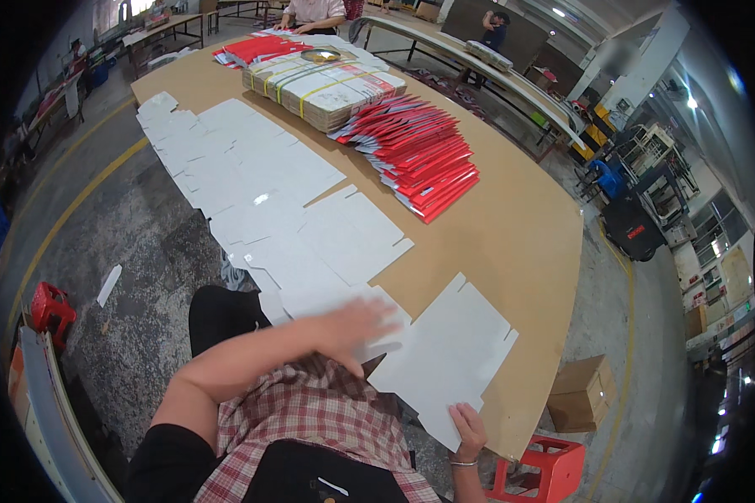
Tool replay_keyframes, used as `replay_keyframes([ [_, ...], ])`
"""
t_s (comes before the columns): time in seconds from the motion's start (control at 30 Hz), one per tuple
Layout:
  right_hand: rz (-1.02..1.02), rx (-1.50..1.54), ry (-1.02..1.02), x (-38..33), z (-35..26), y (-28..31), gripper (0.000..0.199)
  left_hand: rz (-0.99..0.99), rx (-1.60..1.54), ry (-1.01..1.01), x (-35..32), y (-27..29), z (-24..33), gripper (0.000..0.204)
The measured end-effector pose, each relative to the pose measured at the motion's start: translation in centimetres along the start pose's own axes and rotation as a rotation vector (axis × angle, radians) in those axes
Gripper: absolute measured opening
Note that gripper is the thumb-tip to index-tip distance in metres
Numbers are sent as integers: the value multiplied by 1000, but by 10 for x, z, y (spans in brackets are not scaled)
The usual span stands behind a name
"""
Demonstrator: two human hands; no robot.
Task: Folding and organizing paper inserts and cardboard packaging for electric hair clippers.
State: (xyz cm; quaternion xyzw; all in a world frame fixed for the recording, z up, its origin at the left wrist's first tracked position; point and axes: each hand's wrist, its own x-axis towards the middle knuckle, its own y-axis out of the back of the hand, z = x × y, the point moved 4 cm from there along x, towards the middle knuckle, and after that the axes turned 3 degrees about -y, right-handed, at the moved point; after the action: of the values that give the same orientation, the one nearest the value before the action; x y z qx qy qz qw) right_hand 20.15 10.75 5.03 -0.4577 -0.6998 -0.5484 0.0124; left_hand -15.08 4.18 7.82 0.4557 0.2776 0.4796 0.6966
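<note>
A flat white die-cut cardboard sheet point(449, 348) with notched edges lies at the near end of the brown table point(512, 243), its lower corner by the table edge. My right hand point(469, 429) grips that corner, fingertips on top; the thumb is hidden. My left hand point(352, 329), blurred by motion, is over the neighbouring white sheets with its fingers stretched out. Nothing shows in it. More overlapping white sheets point(256, 180) run along the left side of the table toward the far end.
A fanned row of red folded packages point(419, 155) lies mid-table beside a strapped cardboard bundle point(327, 88) carrying a tape roll point(320, 55). A person point(315, 12) works at the far end. Red stools point(541, 469) and a cardboard box point(580, 392) stand on the floor.
</note>
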Motion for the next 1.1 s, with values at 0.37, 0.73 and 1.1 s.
replay_keyframes([
  [0.37,-69,122,-476,-43,70,32,63,-105,-122,3,74,-69,51,48],
  [0.73,-197,41,64,30,-11,-21,37,379,170,-183,66,-99,95,44],
  [1.1,-173,57,136,31,-25,-37,24,-29,93,54,67,-65,58,45],
])
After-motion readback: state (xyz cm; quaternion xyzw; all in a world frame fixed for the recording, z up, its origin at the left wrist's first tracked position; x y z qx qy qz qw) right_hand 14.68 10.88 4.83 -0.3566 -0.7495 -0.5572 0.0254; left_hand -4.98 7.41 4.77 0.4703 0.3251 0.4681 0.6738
